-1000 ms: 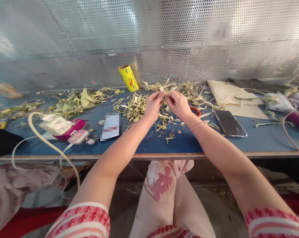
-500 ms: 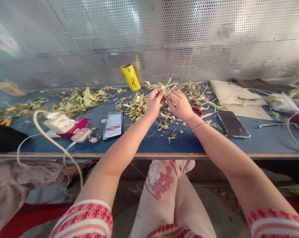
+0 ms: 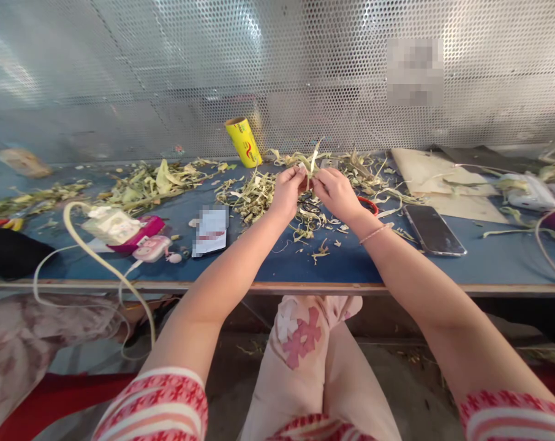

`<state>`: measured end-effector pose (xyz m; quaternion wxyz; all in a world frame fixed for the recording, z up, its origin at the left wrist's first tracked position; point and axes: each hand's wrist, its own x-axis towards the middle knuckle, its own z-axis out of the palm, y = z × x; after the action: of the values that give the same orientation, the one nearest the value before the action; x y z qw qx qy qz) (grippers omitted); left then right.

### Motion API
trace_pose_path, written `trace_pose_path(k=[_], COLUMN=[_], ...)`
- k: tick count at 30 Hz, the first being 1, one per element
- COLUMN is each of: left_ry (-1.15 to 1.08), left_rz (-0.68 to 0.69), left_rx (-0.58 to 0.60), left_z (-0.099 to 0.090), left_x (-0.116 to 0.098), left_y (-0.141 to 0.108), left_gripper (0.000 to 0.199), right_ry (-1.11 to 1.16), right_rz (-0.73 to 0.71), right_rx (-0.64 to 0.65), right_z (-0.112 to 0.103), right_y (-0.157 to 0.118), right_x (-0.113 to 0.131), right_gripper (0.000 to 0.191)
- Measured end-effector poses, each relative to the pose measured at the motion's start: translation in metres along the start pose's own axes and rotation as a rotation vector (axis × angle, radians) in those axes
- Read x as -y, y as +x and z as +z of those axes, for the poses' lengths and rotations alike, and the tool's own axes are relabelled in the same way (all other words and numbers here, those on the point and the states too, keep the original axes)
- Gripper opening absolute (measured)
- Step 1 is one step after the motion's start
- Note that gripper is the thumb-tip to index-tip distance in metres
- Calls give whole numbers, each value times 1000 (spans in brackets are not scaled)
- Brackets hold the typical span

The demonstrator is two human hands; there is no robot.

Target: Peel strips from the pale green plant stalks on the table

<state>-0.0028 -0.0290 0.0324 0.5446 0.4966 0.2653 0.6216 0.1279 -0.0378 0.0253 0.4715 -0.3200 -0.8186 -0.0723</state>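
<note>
Close together over the heap of dry leaf scraps (image 3: 254, 199), both hands pinch a pale green leaf strip (image 3: 313, 158) whose tip points up. My left hand (image 3: 287, 191) has thumb and fingers pressed together at the strip's left side, with a small white bit at the fingertips. From the right, my right hand (image 3: 336, 191) grips the same strip with curled fingers; a thin band circles that wrist. The lower end of the strip is hidden between the fingers. A red ring-shaped handle (image 3: 368, 205) lies partly behind the right wrist.
A yellow cardboard tube (image 3: 244, 143) leans by the perforated metal wall (image 3: 305, 73). A phone (image 3: 434, 229) lies right, a second device (image 3: 210, 231) left. A pink-and-white box (image 3: 121, 228) with cables stands further left. More leaves (image 3: 153, 184) and tan sheets (image 3: 443, 184) cover the blue table (image 3: 314, 269).
The leaf strip now stands more upright between my hands. My right hand has shifted slightly right, a little apart from the left.
</note>
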Motion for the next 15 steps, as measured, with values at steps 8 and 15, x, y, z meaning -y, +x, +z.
trace_pose_path(k=[8, 15], left_ry=[-64, -100], left_rz=[-59, -93], left_rx=[-7, -21], left_z=[1, 2], left_x=[-2, -4], left_y=[0, -1], left_gripper=[25, 30], right_ry=[16, 23], right_rz=[-4, 12], right_rx=[-12, -28], right_z=[-1, 0], right_y=[1, 0], right_x=[2, 0], right_gripper=[26, 25])
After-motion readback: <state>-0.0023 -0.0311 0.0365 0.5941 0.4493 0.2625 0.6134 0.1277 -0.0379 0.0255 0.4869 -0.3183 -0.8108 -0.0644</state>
